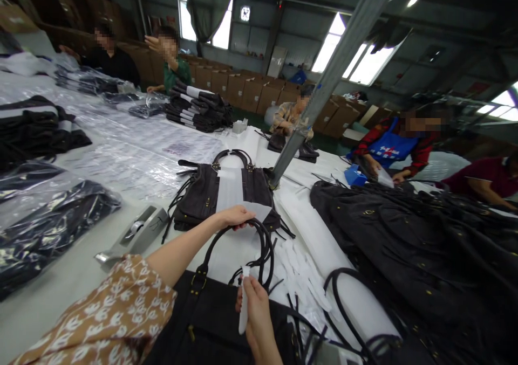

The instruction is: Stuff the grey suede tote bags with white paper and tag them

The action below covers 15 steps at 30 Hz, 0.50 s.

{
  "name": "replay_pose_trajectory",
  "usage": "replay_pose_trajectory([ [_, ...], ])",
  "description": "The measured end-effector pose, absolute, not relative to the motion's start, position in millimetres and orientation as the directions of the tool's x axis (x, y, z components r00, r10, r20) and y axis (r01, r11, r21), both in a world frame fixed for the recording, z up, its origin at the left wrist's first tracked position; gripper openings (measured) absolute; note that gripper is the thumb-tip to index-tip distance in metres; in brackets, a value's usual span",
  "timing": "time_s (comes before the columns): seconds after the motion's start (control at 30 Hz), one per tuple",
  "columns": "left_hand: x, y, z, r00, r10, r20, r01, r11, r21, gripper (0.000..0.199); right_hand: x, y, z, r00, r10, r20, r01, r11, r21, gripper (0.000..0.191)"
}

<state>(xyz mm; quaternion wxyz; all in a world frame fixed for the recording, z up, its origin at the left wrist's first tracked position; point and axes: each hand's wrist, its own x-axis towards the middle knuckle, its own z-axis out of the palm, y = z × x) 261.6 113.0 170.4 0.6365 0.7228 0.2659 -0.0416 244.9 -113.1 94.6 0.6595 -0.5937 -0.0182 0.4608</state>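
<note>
A black handbag (218,316) lies in front of me with its looped handles raised. My left hand (238,217) is closed at the top of these handles, and a sheet of white paper (257,211) sticks out beside its fingers. Lower down, my right hand (256,300) pinches a narrow white strip (243,311) near the handles' right side. Beyond my hands rests another dark handbag (202,192) with a white paper band (230,187) around its middle and its handles standing up.
A tape dispenser (140,227) sits left of my forearm. Plastic-wrapped bags (60,214) lie at the left, a heap of black bags (404,235) at the right. A metal post (324,90) rises from the table. Several people work around it.
</note>
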Motion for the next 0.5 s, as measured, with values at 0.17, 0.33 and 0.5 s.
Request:
replay_pose_trajectory([
  [0.17, 257.4, 103.6, 176.0, 0.85, 0.352, -0.392, 0.442, -0.072, 0.894, 0.046, 269.7, -38.6, 116.8, 0.659, 0.62, -0.425, -0.583, 0.065, -0.81, 0.05],
  [0.33, 258.1, 103.9, 180.0, 0.797, 0.429, -0.425, 0.497, -0.066, 0.865, 0.04, 286.4, -11.1, 129.8, 0.664, 0.654, -0.363, -0.577, 0.141, -0.804, 0.042],
  [0.5, 264.5, 108.9, 177.1, 0.813, 0.386, -0.436, 0.476, -0.011, 0.879, 0.029, 286.9, -26.1, 123.6, 0.761, 0.547, -0.348, -0.469, 0.094, -0.878, 0.043],
])
